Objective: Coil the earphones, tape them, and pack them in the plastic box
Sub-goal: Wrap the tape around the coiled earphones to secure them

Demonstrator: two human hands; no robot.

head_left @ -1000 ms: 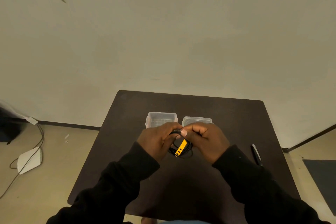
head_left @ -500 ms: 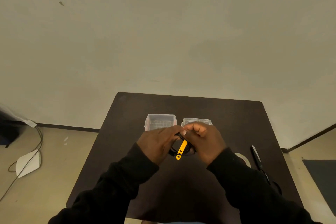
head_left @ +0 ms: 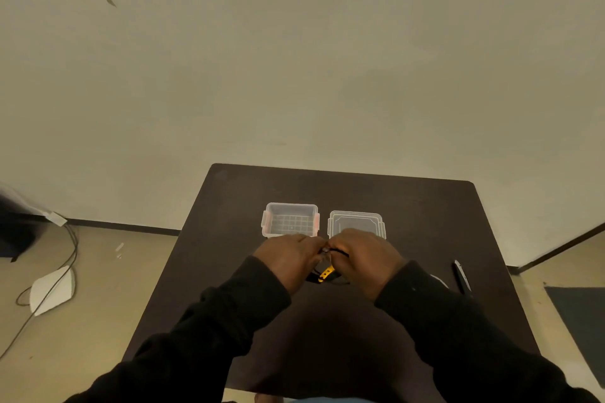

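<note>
The earphones (head_left: 327, 267), a bundle of thin black cable, are held just above the dark worktop (head_left: 409, 206), pinched between both hands near its middle. A short yellow strip (head_left: 326, 273) with dark marks shows on the coil in the gap below the fingers; a loop of cable hangs beneath it, close to the surface. The left hand (head_left: 288, 258) has its fingers curled inward onto the top of the bundle, knuckles up. The right hand (head_left: 366, 255) meets it from the other side, fingers likewise curled round the cable, a strand of which runs across its fingertips. The two hands touch or nearly touch above the coil. Both arms wear black sleeves (head_left: 458, 337).

Just beyond the left hand sits the plastic box (head_left: 290, 208), clear, with its opening up and a grid pattern showing on its floor. Beside it to the right, just apart from it, lies the clear lid (head_left: 356, 217), flat, its near edge hidden behind the right hand.

At the right side of the worktop lies a slim dark tool (head_left: 461, 275) with a pale streak; what it is cannot be told. A pale curved edge (head_left: 438, 280) peeks out beside the right sleeve.

Behind the worktop stands a plain wall (head_left: 294, 59). On the floor (head_left: 98, 304) to the left are a white flat object (head_left: 52, 291) and a dark cable (head_left: 70, 252).
</note>
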